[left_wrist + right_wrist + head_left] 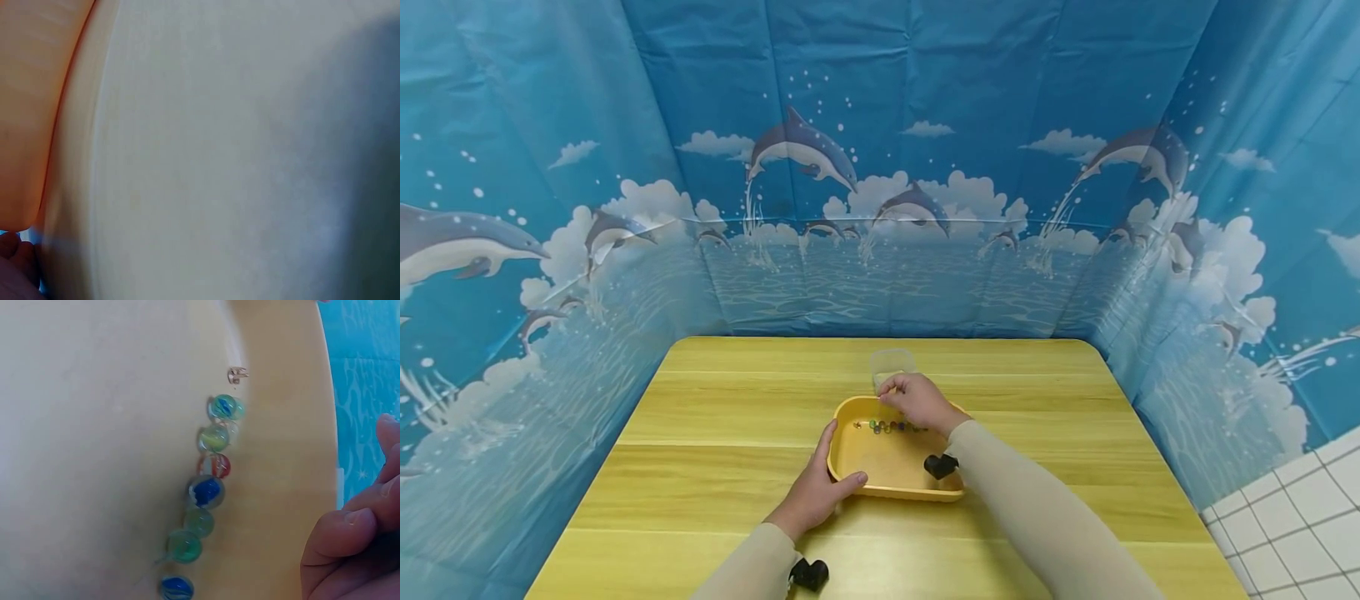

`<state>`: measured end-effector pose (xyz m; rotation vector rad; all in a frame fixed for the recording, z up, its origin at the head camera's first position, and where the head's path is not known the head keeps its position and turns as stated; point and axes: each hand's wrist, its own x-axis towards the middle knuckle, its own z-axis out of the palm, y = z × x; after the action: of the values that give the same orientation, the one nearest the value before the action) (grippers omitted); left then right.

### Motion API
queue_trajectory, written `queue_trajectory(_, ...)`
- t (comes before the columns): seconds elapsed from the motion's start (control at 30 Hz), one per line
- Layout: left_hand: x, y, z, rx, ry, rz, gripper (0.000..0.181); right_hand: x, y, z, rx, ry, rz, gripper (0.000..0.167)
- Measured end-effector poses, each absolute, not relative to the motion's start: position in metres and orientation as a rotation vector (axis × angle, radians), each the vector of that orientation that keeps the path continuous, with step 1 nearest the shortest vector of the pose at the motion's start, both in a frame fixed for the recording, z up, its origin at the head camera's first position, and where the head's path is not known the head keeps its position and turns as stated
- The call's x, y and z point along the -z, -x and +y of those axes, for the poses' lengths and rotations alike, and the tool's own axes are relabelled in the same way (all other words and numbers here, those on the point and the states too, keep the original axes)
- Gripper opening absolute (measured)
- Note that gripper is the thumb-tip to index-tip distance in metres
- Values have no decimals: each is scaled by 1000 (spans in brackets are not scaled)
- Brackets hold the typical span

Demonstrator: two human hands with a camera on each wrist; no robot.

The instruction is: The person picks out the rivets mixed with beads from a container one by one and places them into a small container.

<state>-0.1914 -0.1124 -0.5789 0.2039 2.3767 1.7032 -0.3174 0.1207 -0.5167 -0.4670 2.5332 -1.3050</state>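
A yellow-orange plastic tray (880,471) sits on the table. My left hand (820,483) rests against its near left corner, fingers straight along the outer side and thumb over the front rim. Glass marbles (206,491), several in a row, lie along the tray's far wall. Beside the row is a small copper-coloured metal piece (236,375). My right hand (919,402) is over the far rim, fingers bent downward, close to a clear plastic container (892,360) behind the tray. Whether anything is between its fingertips is hidden.
The tray stands on a wood-grain table (722,467). Blue dolphin-printed curtains (887,275) hang behind the table and at both sides. White tiles (1300,508) show at the lower right. A black wrist-worn piece (940,467) hangs over the tray's right part.
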Motion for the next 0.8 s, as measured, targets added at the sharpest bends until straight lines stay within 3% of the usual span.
queue_trajectory(0.8,577,190,-113,-1696,-176,2374,106,503,339,126,1409,329,2512,27)
